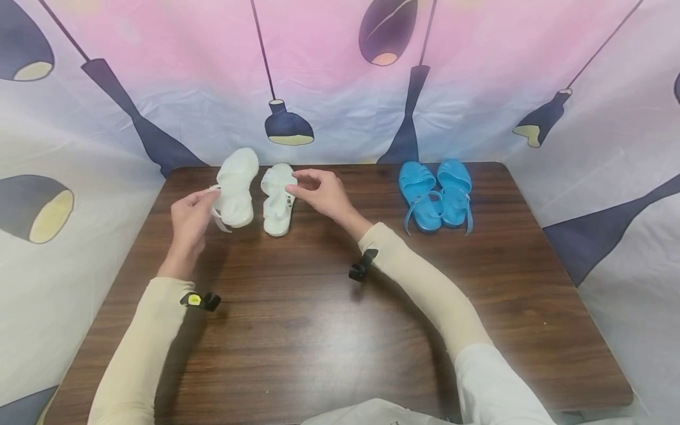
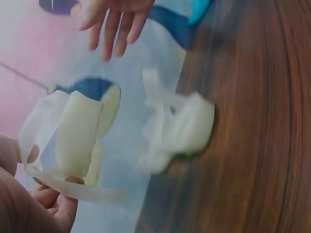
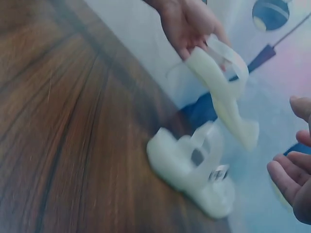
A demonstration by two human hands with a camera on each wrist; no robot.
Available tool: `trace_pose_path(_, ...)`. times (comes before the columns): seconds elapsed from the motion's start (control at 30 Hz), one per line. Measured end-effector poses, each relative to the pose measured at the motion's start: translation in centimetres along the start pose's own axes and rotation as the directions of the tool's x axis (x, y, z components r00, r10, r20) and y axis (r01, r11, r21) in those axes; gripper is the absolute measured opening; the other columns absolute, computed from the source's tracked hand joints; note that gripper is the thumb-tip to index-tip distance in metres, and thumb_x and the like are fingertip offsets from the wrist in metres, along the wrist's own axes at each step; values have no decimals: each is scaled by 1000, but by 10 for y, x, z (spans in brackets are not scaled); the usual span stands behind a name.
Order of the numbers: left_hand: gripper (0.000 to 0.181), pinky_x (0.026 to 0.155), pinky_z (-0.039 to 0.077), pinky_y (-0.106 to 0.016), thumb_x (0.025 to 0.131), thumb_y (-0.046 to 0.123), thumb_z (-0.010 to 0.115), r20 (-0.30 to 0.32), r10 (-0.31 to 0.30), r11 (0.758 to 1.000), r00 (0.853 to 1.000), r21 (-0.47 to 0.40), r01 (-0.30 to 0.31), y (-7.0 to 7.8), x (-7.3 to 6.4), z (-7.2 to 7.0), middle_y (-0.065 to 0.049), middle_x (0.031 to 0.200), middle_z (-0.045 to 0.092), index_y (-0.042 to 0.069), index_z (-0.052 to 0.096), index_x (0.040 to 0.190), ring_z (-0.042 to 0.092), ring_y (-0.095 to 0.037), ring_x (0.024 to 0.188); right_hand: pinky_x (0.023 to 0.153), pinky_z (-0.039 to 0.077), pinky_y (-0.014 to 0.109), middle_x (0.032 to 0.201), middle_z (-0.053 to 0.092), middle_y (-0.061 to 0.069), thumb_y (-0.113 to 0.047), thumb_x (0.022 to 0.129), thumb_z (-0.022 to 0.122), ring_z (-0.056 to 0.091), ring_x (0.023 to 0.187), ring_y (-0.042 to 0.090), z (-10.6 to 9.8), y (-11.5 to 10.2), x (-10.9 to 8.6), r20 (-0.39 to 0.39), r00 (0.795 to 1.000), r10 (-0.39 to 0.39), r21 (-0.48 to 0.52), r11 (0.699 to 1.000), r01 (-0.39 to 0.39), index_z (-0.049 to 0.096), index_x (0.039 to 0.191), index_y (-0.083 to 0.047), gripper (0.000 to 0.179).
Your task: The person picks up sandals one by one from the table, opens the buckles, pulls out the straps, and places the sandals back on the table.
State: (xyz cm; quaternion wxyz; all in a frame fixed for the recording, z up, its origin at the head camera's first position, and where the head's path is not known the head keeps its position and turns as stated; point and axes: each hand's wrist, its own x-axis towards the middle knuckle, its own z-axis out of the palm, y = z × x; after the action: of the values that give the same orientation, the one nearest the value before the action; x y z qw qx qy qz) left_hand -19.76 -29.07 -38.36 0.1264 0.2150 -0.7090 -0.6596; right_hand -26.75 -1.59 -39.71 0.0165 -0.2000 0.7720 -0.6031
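Left hand [image 1: 191, 219]: thumb and fingers pinch the lifted sandal [image 1: 236, 186] at its side.
Lifted sandal: white, tilted, held off the table [image 1: 319, 330].
Right hand [image 1: 328, 196]: fingers apart and relaxed, gripping nothing, just beside the resting sandal [image 1: 276, 206].
Resting sandal: white, on the table near its far edge, between the hands.
Blue sandals [image 1: 455, 176]: side by side, farther right on the table.
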Motion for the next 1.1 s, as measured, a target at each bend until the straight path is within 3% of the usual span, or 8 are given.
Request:
trace_pose_path(0.27, 4, 73, 50, -17, 91, 21, 76, 59, 73, 997, 996, -17, -73, 12, -27, 28, 10, 90, 71, 18, 77, 88, 61, -8, 90, 82, 59, 26, 125, 72, 7, -37, 91, 79, 73, 98, 8, 5, -30, -17, 120, 992, 40, 58, 997, -48, 70, 130, -13, 46)
trace_pose_path(0.43, 5, 74, 49, -18, 93, 22, 75, 117, 97, 995, 988, -1, -97, 13, -41, 39, 10, 91, 70, 17, 76, 92, 60, -8, 91, 79, 60, 31, 123, 71, 5, -36, 92, 77, 73, 93, 11, 6, -36, -28, 144, 987, 68, 61, 995, -78, 71, 130, -15, 44)
trace_pose_path(0.63, 16, 69, 54, -17, 94, 18, 74, 207, 100, 995, 973, -43, -94, 14, -59, 51, 11, 85, 74, 6, 73, 103, 66, -4, 80, 82, 60, 32, 127, 69, 0, -32, 93, 77, 73, 99, 13, 2, -38, -43, 121, 990, 78, 75, 993, -88, 73, 125, -13, 38)
trace_pose_path(0.9, 39, 68, 54, -17, 97, 21, 70, 303, 133, 991, 944, -12, -136, 10, -79, 71, 15, 82, 74, -10, 66, 122, 68, -2, 79, 84, 59, 27, 131, 68, 4, -29, 92, 79, 73, 105, 16, -16, -33, -63, 47, 996, 82, 50, 995, -84, 75, 119, -11, 33)
trace_pose_path(1.0, 40, 68, 55, -17, 98, 23, 69, 327, 140, 988, 934, 15, -154, 5, -84, 79, 8, 89, 76, -9, 66, 123, 68, -2, 79, 85, 59, 28, 133, 67, 8, -26, 91, 79, 72, 108, 21, -24, -30, -71, 38, 995, 93, 55, 994, -95, 75, 119, -8, 33)
trace_pose_path(1.1, 39, 69, 55, -17, 99, 22, 69, 354, 148, 985, 923, 34, -170, -2, -89, 87, -10, 104, 77, -8, 66, 124, 69, -1, 81, 85, 60, 30, 136, 65, 11, -22, 91, 79, 71, 110, 26, -31, -26, -78, 37, 993, 110, 63, 992, -112, 75, 118, -5, 32)
